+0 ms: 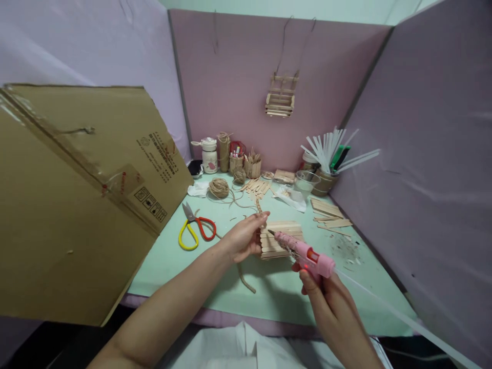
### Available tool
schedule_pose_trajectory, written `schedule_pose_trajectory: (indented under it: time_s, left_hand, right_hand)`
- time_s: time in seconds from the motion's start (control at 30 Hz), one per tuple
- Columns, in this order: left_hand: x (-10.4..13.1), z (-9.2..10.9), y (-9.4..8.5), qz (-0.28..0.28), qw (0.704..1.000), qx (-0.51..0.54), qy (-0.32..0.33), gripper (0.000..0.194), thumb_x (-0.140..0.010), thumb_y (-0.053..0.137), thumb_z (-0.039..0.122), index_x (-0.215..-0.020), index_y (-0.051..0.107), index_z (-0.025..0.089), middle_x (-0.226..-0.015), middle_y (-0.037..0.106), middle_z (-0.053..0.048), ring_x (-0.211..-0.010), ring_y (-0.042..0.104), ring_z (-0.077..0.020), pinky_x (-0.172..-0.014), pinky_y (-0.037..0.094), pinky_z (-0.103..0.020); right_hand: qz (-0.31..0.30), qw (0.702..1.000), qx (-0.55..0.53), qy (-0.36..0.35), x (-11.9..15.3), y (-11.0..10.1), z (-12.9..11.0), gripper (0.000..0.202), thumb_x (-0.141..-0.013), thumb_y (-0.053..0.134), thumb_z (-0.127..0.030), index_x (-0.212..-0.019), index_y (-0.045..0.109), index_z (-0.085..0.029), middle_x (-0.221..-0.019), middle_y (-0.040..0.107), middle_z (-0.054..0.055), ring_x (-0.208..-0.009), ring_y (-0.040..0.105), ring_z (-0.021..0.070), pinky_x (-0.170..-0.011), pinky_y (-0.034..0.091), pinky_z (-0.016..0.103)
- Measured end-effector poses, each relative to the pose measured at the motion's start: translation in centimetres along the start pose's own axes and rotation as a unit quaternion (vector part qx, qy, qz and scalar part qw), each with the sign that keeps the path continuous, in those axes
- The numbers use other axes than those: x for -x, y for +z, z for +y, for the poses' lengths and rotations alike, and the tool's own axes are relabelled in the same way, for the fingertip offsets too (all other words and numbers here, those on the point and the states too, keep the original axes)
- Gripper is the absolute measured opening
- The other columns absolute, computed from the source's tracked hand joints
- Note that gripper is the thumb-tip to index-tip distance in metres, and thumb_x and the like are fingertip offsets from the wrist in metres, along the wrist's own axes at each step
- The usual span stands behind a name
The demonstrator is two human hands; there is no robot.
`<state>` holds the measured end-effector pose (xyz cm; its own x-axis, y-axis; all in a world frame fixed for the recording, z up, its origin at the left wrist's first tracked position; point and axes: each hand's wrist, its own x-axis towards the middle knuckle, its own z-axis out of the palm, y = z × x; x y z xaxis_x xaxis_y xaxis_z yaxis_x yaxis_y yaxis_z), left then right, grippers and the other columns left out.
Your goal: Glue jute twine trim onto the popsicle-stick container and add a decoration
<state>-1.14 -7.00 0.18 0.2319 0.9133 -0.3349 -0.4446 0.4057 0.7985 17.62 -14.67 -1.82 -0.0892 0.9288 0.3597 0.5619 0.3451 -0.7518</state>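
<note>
- The left hand [246, 238] has its fingers clamped on the left end of the stick piece [280, 247], a row of flat wooden sticks laid side by side. The far fingertips are partly hidden at this end.
- The stick piece is over the middle of the green table [277, 302]. Its right part is covered by the pink glue gun [307, 256], and I cannot tell whether its underside touches the table.
- The right hand [330, 300] has its fingers closed around the handle of the glue gun; the finger at the trigger is mostly hidden.
- The dark nozzle [271, 232] is in front of the sticks, but it is not clear whether it touches them.
- A pale strip [400, 310] goes from the rear of the gun and is cut off at the lower right.
- A braided cord [246, 283] comes out below the left hand; the part behind the hand is hidden.
- The scissors [190, 228] lie open at the left, near the cardboard box [77, 215], which is cut off by the left edge.
- Behind, the clear cup [305, 183] partly hides the brown pot [326, 183] with white sticks [326, 146]; the contents of the cup are hard to make out.
</note>
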Motion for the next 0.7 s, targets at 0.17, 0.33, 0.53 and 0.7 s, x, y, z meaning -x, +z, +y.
schedule_pose_trajectory:
  time_s: [0.17,0.33,0.53,0.7]
  left_hand:
    - [0.16,-0.04,0.05,-0.003,1.0,0.001,-0.004,0.035,-0.086,0.06,0.033,-0.119,0.056,0.02,-0.086,0.06,-0.004,-0.068,0.062,-0.0142,-0.067,0.057,-0.035]
    - [0.3,-0.05,0.13,-0.005,1.0,0.007,-0.007,0.033,-0.085,0.061,0.033,-0.115,0.057,0.021,-0.079,0.059,-0.002,-0.062,0.059,-0.0128,-0.063,0.056,-0.034]
    - [0.26,-0.13,0.07,-0.005,1.0,0.009,-0.003,0.033,-0.085,0.06,0.035,-0.114,0.056,0.02,-0.079,0.06,-0.002,-0.06,0.06,-0.013,-0.062,0.056,-0.033]
    - [0.22,-0.2,0.03,-0.01,1.0,0.008,-0.003,0.033,-0.085,0.06,0.035,-0.114,0.056,0.02,-0.078,0.061,-0.002,-0.063,0.061,-0.0139,-0.064,0.056,-0.033]
  right_hand:
    - [0.002,1.0,0.017,-0.01,0.12,0.26,0.34,0.037,-0.092,0.043,-0.046,-0.099,0.067,-0.019,-0.082,0.07,0.007,-0.059,0.058,0.0187,-0.06,0.051,0.029]
    - [0.002,1.0,0.027,-0.01,0.17,0.38,0.37,0.036,-0.092,0.043,-0.046,-0.096,0.067,-0.02,-0.084,0.071,0.009,-0.062,0.061,0.0199,-0.06,0.052,0.03]
    - [-0.001,1.0,0.025,-0.007,0.01,0.54,0.3,0.036,-0.091,0.043,-0.046,-0.095,0.067,-0.02,-0.087,0.071,0.009,-0.064,0.063,0.0201,-0.061,0.053,0.03]
    - [-0.001,1.0,0.029,-0.01,0.06,0.54,0.41,0.034,-0.092,0.042,-0.045,-0.094,0.064,-0.019,-0.085,0.071,0.009,-0.063,0.062,0.0193,-0.062,0.053,0.029]
